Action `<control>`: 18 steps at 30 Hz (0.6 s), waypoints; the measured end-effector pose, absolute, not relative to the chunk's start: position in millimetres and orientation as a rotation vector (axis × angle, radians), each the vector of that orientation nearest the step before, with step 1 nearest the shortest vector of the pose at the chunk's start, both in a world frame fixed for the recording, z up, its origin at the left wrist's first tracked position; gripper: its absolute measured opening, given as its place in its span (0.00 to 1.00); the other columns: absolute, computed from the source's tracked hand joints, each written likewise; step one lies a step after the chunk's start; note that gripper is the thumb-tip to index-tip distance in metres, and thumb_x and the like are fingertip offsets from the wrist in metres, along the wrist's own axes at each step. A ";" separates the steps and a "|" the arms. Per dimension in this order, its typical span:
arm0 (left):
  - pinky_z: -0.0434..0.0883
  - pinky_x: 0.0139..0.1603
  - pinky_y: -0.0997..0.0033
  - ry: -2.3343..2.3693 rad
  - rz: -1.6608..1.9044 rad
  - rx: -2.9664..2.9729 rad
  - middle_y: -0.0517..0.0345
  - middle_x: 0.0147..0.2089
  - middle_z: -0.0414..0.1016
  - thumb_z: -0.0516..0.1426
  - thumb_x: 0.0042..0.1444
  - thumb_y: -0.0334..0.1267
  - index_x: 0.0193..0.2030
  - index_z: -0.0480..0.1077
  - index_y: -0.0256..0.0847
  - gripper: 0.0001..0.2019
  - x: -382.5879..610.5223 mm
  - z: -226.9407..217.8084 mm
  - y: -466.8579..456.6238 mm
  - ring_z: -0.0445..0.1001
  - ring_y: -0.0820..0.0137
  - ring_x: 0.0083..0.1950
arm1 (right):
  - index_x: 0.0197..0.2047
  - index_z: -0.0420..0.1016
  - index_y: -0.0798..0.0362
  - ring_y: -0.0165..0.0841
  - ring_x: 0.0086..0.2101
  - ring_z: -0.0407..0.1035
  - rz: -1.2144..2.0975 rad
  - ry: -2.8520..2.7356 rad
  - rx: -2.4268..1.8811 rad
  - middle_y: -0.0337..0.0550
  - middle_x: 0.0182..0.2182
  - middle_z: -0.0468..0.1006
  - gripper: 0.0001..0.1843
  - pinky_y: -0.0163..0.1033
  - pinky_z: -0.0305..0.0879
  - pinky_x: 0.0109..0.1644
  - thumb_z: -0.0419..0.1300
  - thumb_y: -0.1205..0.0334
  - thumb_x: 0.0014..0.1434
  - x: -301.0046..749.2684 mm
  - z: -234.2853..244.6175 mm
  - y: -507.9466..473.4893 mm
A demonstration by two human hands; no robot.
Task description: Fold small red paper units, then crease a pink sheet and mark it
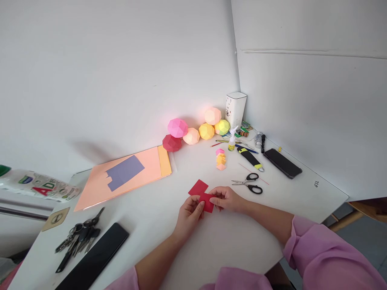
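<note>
Between my two hands is a small piece of red paper [207,201], pinched from both sides above the white table. My left hand [191,213] grips its left edge with thumb and fingers. On its right edge, my right hand [227,199] has thumb and fingertips closed. Just beyond my left fingers lies another red paper piece [198,187], flat on the table. Scissors [250,183] with black handles rest to the right of my right hand, blades parted. Small folded paper shapes [221,159] in pink, orange and peach stand in a row farther back.
Faceted paper balls [177,127] line the back wall. Peach paper sheets [127,177] carry a purple paper piece [125,172]. A glue bottle [231,141], a utility knife [250,158] and a phone [283,162] lie right. Keys [79,237] and a black slab [96,259] are front left.
</note>
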State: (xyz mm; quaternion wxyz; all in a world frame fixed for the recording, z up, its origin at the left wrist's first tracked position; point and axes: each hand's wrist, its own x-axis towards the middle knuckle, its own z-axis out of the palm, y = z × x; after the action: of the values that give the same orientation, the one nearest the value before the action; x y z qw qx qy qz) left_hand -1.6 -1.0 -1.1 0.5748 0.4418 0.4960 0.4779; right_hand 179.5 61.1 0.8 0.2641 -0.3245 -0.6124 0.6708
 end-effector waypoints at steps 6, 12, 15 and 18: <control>0.66 0.27 0.76 1.096 1.152 1.031 0.65 0.31 0.70 0.60 0.53 0.46 0.42 0.59 0.44 0.16 -0.2 -0.8 -1.2 0.68 0.76 0.26 | 0.47 0.70 0.55 0.25 0.22 0.65 1.822 -1.580 -0.829 0.34 0.22 0.70 0.19 0.34 0.65 0.27 0.62 0.53 0.55 179.0 -6.5 62.5; 0.69 0.31 0.72 1.098 1.062 1.126 0.60 0.35 0.72 0.59 0.54 0.45 0.42 0.64 0.42 0.13 -0.7 0.6 -2.8 0.71 0.74 0.30 | 0.46 0.71 0.56 0.25 0.22 0.65 1.808 -1.627 -0.795 0.36 0.25 0.72 0.18 0.34 0.66 0.28 0.62 0.53 0.55 178.8 -9.1 61.4; 0.70 0.32 0.71 1.116 1.052 1.130 0.58 0.36 0.74 0.59 0.53 0.46 0.44 0.65 0.42 0.15 -1.2 1.0 -2.8 0.72 0.73 0.31 | 0.45 0.71 0.56 0.25 0.23 0.65 1.785 -1.674 -0.795 0.37 0.26 0.72 0.18 0.34 0.65 0.28 0.61 0.53 0.56 178.7 -8.5 60.7; 0.71 0.32 0.70 1.131 1.040 1.128 0.57 0.36 0.75 0.59 0.53 0.46 0.44 0.65 0.42 0.15 -1.1 1.2 -2.7 0.73 0.72 0.31 | 0.45 0.72 0.56 0.25 0.23 0.65 1.755 -1.697 -0.813 0.36 0.25 0.72 0.18 0.34 0.65 0.28 0.61 0.53 0.56 178.7 -7.1 60.4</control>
State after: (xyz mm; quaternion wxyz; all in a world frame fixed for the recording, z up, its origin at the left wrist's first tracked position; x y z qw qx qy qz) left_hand -1.1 -2.7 1.2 0.5792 0.4824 0.4838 0.4447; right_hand 178.7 60.4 -7.1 0.2804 -0.3032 -0.6332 0.6546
